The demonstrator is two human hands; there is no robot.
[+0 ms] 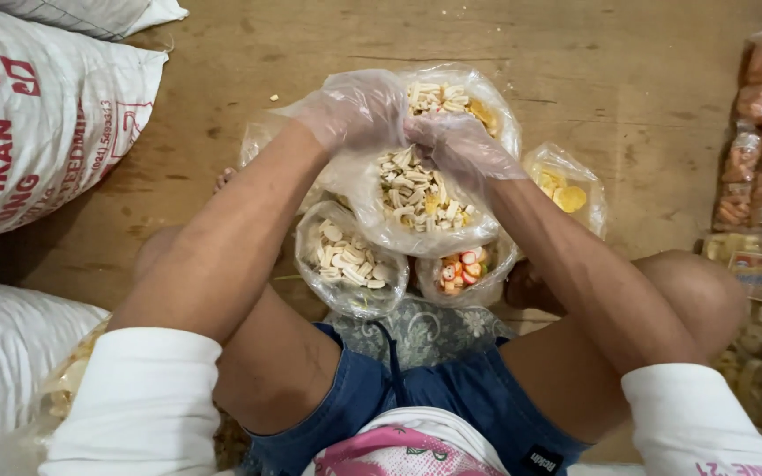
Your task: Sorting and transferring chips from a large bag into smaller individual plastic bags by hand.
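Clear bag (421, 207) of pale stick crackers, mouth up (long axis vertical), left hand (354, 110) and right hand (460, 145) fingers pinching its neck, smaller filled bags (346, 260) beside on wooden floor (628, 88).

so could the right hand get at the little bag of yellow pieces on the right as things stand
Probably yes, once it lets go. The right hand is gripping the neck of the big bag together with the left hand. The bag of yellow pieces sits open just beside it with nothing in between.
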